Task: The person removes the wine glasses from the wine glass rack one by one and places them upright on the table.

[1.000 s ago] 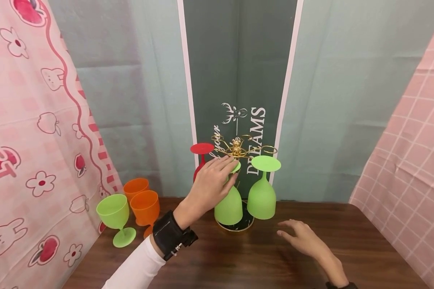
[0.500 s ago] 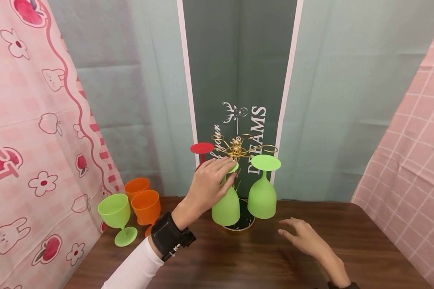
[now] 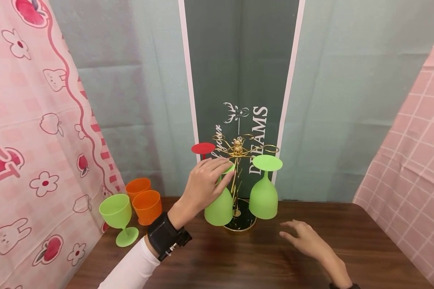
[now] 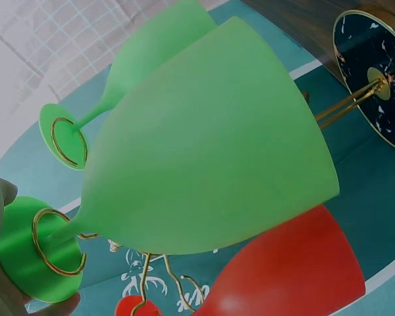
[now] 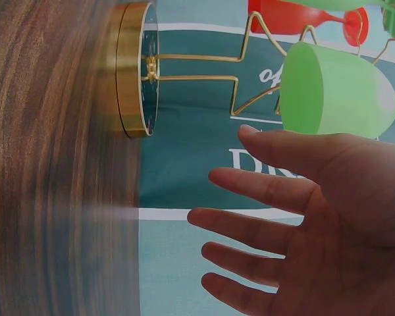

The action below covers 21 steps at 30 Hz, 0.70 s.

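My left hand (image 3: 204,182) pinches the round foot of an upside-down light green goblet (image 3: 219,208). In the left wrist view, fingers grip the edge of that foot (image 4: 26,253), and a gold hook curves around the stem just below it. The hook belongs to a gold wire rack (image 3: 237,150) with a black marbled base (image 3: 243,220). A second green goblet (image 3: 263,198) hangs upside down on the rack's right. A red goblet (image 3: 203,148) hangs on the left, mostly behind my hand. My right hand (image 3: 307,241) is held off to the right, fingers extended, holding nothing.
At the left, an upright green goblet (image 3: 115,212) and two orange goblets (image 3: 147,206) stand on the dark wood table (image 3: 260,261). A grey-green curtain (image 3: 332,120) hangs behind, with pink cloths (image 3: 412,160) at both sides.
My left hand and the green goblet it holds have shifted slightly left, showing more of the rack's pole and base. The right hand has stayed nearly still.
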{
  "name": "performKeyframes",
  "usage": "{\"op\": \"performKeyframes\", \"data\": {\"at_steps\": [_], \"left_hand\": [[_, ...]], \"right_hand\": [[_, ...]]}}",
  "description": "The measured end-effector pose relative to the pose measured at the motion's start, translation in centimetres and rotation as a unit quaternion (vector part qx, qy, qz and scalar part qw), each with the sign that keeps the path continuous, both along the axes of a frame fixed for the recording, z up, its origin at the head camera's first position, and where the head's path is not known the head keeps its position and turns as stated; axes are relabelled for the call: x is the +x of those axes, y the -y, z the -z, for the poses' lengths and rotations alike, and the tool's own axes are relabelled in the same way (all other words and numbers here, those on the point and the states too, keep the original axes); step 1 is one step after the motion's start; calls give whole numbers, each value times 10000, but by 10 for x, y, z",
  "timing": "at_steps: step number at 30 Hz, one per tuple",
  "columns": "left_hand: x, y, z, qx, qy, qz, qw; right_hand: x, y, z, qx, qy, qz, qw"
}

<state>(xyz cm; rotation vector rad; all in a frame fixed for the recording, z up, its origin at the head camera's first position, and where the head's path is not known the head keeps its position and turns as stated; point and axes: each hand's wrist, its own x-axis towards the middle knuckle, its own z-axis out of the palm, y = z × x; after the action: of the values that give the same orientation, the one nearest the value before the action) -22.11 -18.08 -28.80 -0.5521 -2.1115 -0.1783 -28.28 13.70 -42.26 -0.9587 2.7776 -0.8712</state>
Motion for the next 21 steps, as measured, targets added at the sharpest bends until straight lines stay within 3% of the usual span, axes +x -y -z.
{"op": "performKeyframes", "data": {"at_steps": [6, 15, 21], "left_hand": [[0, 3, -2, -42, -32, -29, 10000], [-2, 7, -5, -94, 441, -264, 9986], [-7, 10, -5, 41, 600, -244, 9979]], "right_hand": [[-1, -3, 3, -5, -7, -19, 10000], [-1, -8, 3, 130, 227, -20, 9997], [-1, -6, 3, 174, 497, -39, 9986]]}}
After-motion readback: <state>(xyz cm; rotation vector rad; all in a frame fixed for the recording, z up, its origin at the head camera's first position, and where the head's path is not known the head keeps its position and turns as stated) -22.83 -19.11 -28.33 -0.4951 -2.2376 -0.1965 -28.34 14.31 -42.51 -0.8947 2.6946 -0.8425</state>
